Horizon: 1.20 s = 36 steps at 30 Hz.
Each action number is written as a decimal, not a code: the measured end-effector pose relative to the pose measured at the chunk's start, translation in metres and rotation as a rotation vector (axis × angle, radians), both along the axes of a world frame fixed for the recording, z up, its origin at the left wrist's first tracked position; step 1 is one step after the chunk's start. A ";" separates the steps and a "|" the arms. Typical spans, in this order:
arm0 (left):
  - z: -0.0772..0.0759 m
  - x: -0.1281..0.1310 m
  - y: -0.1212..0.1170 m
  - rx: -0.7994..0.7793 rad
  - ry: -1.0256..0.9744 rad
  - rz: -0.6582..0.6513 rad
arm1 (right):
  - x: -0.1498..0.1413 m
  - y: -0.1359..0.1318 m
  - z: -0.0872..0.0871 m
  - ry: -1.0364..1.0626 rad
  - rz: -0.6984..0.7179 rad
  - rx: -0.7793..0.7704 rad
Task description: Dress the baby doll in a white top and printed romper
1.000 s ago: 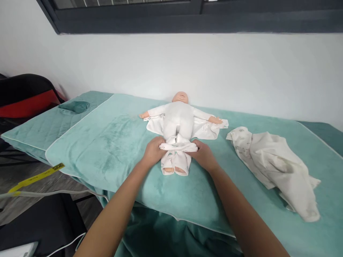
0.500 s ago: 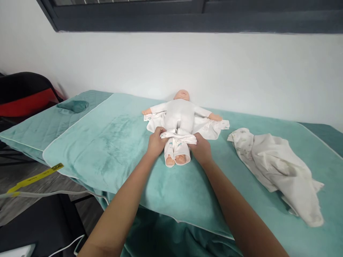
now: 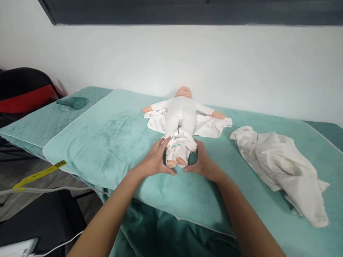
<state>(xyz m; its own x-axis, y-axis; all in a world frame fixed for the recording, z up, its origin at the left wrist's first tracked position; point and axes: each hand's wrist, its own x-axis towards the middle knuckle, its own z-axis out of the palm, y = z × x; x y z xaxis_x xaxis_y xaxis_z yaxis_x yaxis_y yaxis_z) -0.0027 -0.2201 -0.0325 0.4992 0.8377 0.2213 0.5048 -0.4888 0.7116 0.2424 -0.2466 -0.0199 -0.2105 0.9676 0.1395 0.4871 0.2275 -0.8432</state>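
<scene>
A baby doll (image 3: 180, 112) with a white cloth body lies on its back, feet toward me and arms spread. Small white printed pants (image 3: 180, 144) are bunched around its lower legs, with the feet showing at the hems. My left hand (image 3: 157, 157) is beside the left of the pants, thumb and fingers apart, fingertips at the cloth. On the other side my right hand (image 3: 202, 162) curves likewise, its thumb apart from the fingers, close to the pants' edge. Under the doll's back and arms a white printed baby shirt (image 3: 210, 125) lies spread out.
The doll lies on a green padded bed (image 3: 107, 135) against a white wall. To the right rests a crumpled white garment (image 3: 284, 160). A face hole (image 3: 73, 102) is at the bed's left end. A cable (image 3: 53, 190) with a yellow tag (image 3: 40, 175) hangs near a black seat (image 3: 43, 217).
Both hands have let go of the pants' waistband and spread open lower down beside the legs. The waistband now lies loosely bunched. The view has shifted slightly.
</scene>
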 end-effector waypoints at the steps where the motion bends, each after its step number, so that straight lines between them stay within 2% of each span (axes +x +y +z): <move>1: -0.001 0.001 -0.003 0.033 0.040 0.012 | -0.002 -0.005 -0.002 -0.029 -0.019 0.024; 4: -0.004 0.005 -0.006 0.118 0.076 0.051 | -0.008 -0.012 -0.005 -0.050 -0.109 0.063; 7: -0.002 0.007 -0.006 0.165 0.065 0.060 | -0.013 -0.012 -0.001 -0.057 -0.128 0.057; 11: 0.004 0.011 -0.010 0.156 0.078 0.150 | -0.015 -0.015 0.004 -0.088 -0.184 0.035; 15: 0.015 0.014 -0.025 0.090 0.063 0.196 | -0.009 -0.025 0.004 0.001 -0.182 -0.008; 18: 0.030 0.012 -0.039 -0.018 -0.037 0.186 | -0.005 -0.036 0.008 0.113 -0.095 -0.067; 21: 0.050 0.008 -0.050 -0.172 -0.188 0.127 | -0.005 -0.044 0.022 0.220 -0.006 -0.157; 23: 0.064 0.006 -0.054 -0.264 -0.258 0.119 | -0.008 -0.046 0.036 0.266 0.012 -0.203; 25: 0.078 0.005 -0.056 -0.331 -0.285 0.177 | -0.010 -0.046 0.053 0.302 0.041 -0.226; 27: 0.093 0.002 -0.058 -0.355 -0.271 0.204 | -0.008 -0.045 0.072 0.309 0.145 -0.250; 29: 0.110 -0.005 -0.061 -0.339 -0.221 0.105 | -0.004 -0.043 0.093 0.212 0.305 -0.288; 32: 0.137 -0.019 -0.066 -0.330 -0.071 -0.224 | 0.003 -0.042 0.122 -0.109 0.507 -0.308; 34: 0.152 -0.027 -0.068 -0.385 0.094 -0.437 | 0.002 -0.042 0.135 -0.338 0.628 -0.302; 36: 0.162 -0.032 -0.070 -0.477 0.283 -0.579 | -0.005 -0.043 0.143 -0.553 0.711 -0.320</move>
